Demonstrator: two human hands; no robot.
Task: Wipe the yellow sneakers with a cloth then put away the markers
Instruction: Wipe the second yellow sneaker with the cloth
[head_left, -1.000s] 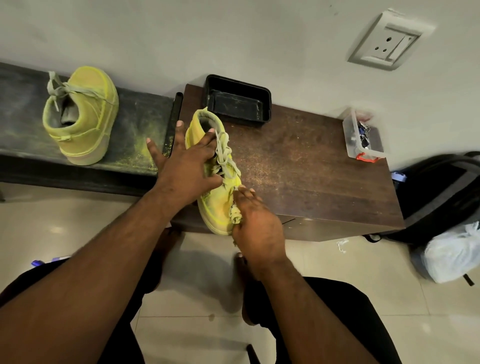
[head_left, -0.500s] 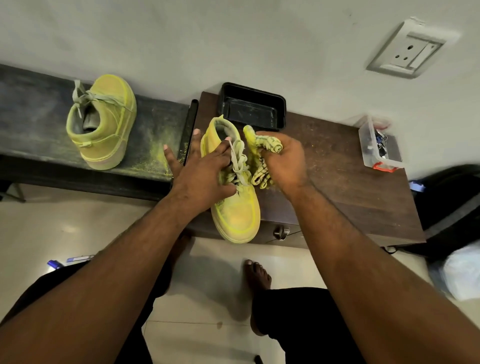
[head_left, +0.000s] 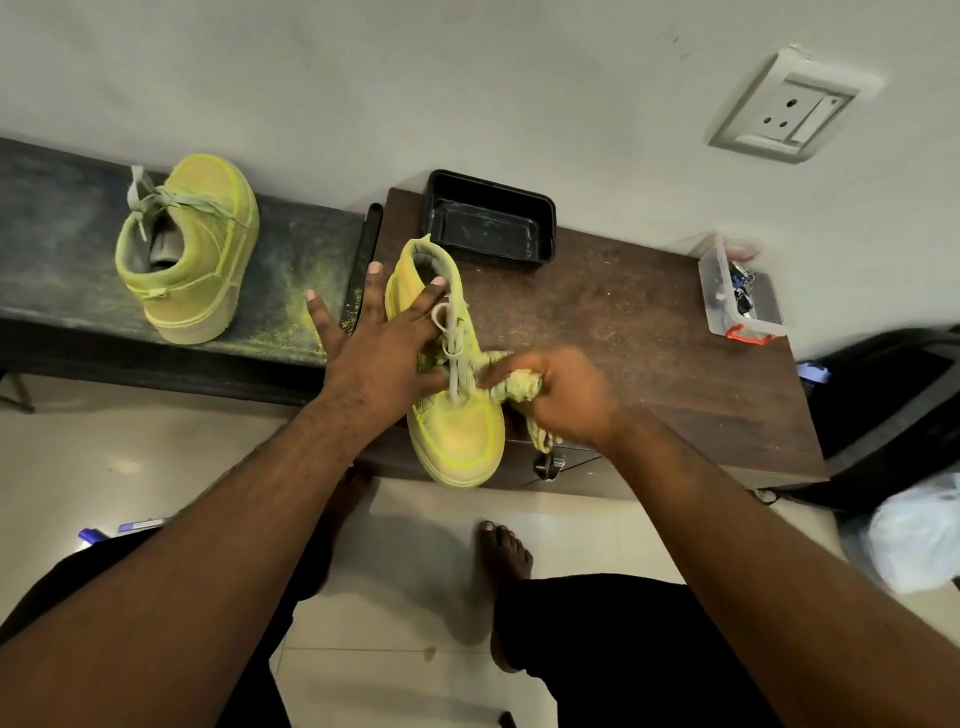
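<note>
The nearer yellow sneaker (head_left: 457, 415) stood on the brown bench (head_left: 649, 332) at its near left corner, long axis running far to near, toe toward the person and jutting past the near edge, heel toward the wall. The left hand (head_left: 384, 358) rested flat on its left side and laces, fingers straight and spread, so that grip was wide and held nothing. The right hand (head_left: 566, 395) had its fingers curled round a yellow-stained cloth (head_left: 511, 387), pressing it against the sneaker's right side; a tail of cloth hung below the hand. The second yellow sneaker (head_left: 189, 249) sat well apart to the left on a dark bench (head_left: 57, 234) dusted with yellow powder, its heel nearer and toe toward the wall. A black tray (head_left: 488, 221) lay just beyond the nearer sneaker's heel. A clear box (head_left: 737, 291) sat at the far right. No brand or writing could be read on either shoe.
</note>
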